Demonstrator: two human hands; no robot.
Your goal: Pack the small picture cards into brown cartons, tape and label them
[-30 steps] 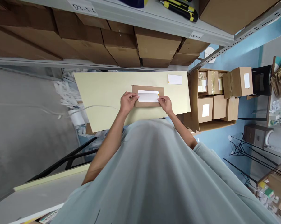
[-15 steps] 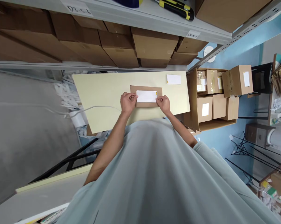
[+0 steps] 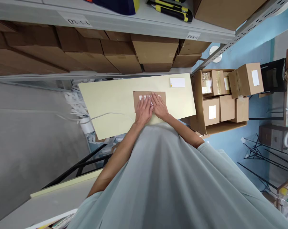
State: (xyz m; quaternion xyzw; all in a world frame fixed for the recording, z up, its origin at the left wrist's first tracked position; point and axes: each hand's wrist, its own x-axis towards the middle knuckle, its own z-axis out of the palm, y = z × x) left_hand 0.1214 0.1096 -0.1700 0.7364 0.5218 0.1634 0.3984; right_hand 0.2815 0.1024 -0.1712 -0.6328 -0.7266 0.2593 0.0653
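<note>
A brown cardboard box (image 3: 137,94) lies on the pale yellow table (image 3: 110,101) before me, its top facing up. On that top is a white label (image 3: 141,97), mostly covered by my fingers. My left hand (image 3: 144,110) rests flat over the label's left and middle part, fingers stretched forward. Beside it my right hand (image 3: 159,106) lies flat on the right part, fingers extended and nearly touching the left hand. Neither hand grips anything. A second white label (image 3: 177,82) lies at the table's far right.
Right of the table stands a large open carton (image 3: 201,117) holding several smaller boxes (image 3: 227,108). Behind, a metal shelf (image 3: 134,28) carries cardboard boxes (image 3: 155,49) and yellow-black utility knives (image 3: 172,11). A white cable (image 3: 105,115) crosses the table's left side.
Both hands have let go of the label's two ends and moved inward, now lying flat on it side by side. The view has shifted slightly.
</note>
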